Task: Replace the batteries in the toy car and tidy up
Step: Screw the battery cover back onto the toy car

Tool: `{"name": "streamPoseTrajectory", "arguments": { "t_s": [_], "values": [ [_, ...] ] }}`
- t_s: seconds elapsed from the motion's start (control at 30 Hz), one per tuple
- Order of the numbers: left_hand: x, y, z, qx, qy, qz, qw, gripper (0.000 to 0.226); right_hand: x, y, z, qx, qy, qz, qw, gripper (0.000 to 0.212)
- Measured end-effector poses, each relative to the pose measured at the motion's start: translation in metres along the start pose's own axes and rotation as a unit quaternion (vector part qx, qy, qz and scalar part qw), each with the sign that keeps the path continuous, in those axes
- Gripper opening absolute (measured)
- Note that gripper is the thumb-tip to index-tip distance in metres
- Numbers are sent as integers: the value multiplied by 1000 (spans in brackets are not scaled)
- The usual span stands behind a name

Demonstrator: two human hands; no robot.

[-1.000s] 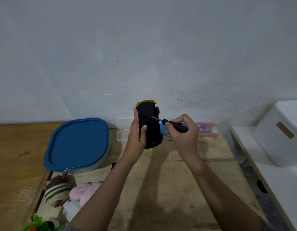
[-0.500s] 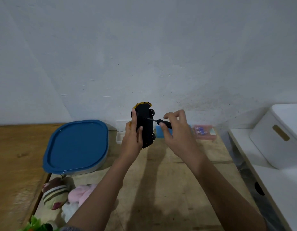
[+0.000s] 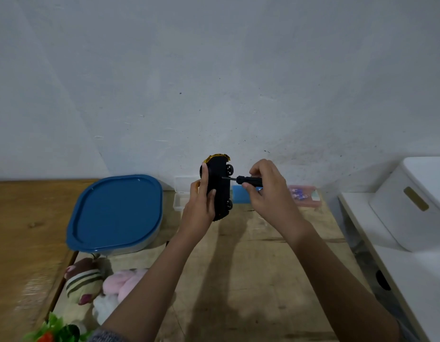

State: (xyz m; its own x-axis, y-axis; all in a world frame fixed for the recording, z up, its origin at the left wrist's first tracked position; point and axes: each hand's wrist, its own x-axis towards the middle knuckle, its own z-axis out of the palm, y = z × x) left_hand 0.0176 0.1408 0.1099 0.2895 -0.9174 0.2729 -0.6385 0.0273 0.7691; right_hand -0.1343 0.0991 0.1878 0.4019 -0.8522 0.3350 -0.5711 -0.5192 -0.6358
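My left hand (image 3: 201, 208) grips a toy car (image 3: 220, 187) held upright above the wooden table, its black underside turned to the right and a yellow edge showing on top. My right hand (image 3: 268, 191) pinches the black handle of a small screwdriver (image 3: 246, 180). The thin shaft lies level and its tip touches the car's underside near the upper wheel. The far side of the car is hidden behind my left hand.
A container with a blue lid (image 3: 116, 213) sits at the left. Against the wall stand a clear plastic box (image 3: 182, 193), a blue box (image 3: 240, 193) and a pink box (image 3: 305, 196). Plush toys (image 3: 98, 287) lie at the lower left. A white bin (image 3: 416, 201) stands on a white shelf at the right.
Both hands with the car and screwdriver have shifted a little to the left and up in view. My right fingers have re-gripped the screwdriver handle, while the tip stays against the underside.
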Motion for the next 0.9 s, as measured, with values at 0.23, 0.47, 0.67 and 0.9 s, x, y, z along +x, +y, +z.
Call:
{"name": "streamPoseTrajectory", "arguments": {
  "t_s": [0.23, 0.47, 0.67, 0.9],
  "values": [
    [-2, 1, 2, -26, 1, -4, 1000, 62, -1, -5, 3, -23, -7, 14, 1000, 23],
    [-3, 5, 0, -31, -2, 9, 999, 62, 3, -5, -1, -22, 26, 30, 999, 26],
    [-3, 3, 1, -20, 4, -2, 1000, 62, 6, -9, -4, -1, -36, 3, 999, 18],
    [-3, 3, 5, -18, -5, -4, 1000, 63, 7, -12, 2, -114, 44, 34, 992, 31]
  ]
}}
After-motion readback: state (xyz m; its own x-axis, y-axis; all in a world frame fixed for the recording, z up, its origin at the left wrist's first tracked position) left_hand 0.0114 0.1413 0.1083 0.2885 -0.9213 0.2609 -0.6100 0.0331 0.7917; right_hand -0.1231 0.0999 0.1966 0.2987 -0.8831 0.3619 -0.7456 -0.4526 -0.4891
